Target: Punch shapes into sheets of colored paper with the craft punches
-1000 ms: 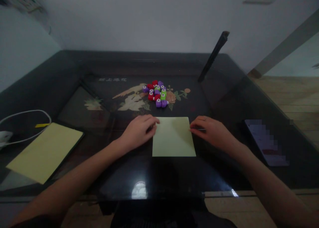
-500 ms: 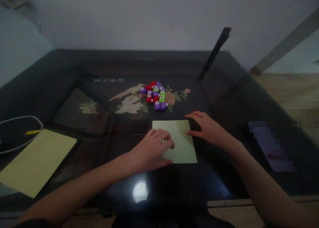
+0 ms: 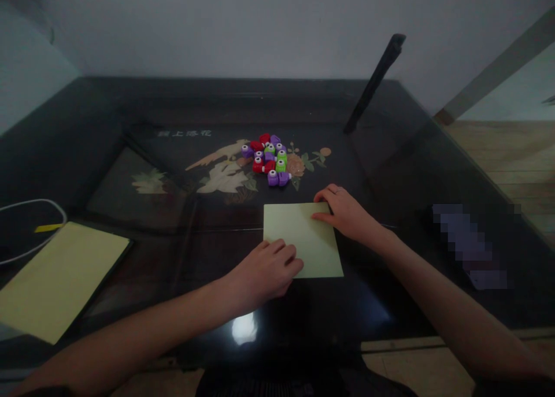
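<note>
A pale yellow-green square sheet of paper (image 3: 310,241) lies on the dark glossy table in front of me. My left hand (image 3: 269,270) covers its near left corner, fingers curled and closed at the edge; the thumb is mostly hidden beneath. At the far right corner rests my right hand (image 3: 342,209), open, its thumb on the paper and its fingers at the far edge with a gap between them. Beyond the sheet sits a cluster of small red, purple and green toy pieces with eye-like tops (image 3: 269,160).
On the left lies a stack of yellow paper (image 3: 69,275), beside a white cable (image 3: 52,203) with a yellow tag. A dark stick-like object (image 3: 375,85) slants up at the back right. A blurred-out flat device (image 3: 468,247) lies on the right of the table (image 3: 208,327).
My left hand's fingers have curled in and closed at the paper's near left corner. My right hand has shifted left, further onto the far right corner. The view has tilted slightly.
</note>
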Demonstrator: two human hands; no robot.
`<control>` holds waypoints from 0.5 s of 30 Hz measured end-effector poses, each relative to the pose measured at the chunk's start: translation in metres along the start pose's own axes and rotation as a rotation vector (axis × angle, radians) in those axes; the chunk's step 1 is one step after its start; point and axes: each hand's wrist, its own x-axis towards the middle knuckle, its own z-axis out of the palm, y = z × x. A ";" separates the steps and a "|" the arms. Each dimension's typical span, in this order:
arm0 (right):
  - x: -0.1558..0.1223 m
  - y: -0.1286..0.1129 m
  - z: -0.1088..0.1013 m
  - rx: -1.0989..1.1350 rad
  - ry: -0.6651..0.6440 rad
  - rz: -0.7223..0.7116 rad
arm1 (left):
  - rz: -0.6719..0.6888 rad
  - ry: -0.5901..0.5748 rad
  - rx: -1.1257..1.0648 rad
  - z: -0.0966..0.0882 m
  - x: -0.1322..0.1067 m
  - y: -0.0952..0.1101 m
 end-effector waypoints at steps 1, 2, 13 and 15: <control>0.004 0.000 0.000 0.006 0.002 0.001 | -0.009 -0.009 0.007 -0.001 0.000 0.000; 0.007 -0.001 0.001 0.012 0.008 0.006 | -0.021 -0.018 0.013 -0.001 -0.001 -0.001; 0.015 -0.004 0.004 0.178 0.116 0.073 | -0.089 -0.103 0.011 -0.015 -0.002 -0.006; 0.012 -0.003 0.003 0.189 0.138 0.075 | -0.090 -0.111 0.014 -0.014 -0.002 -0.006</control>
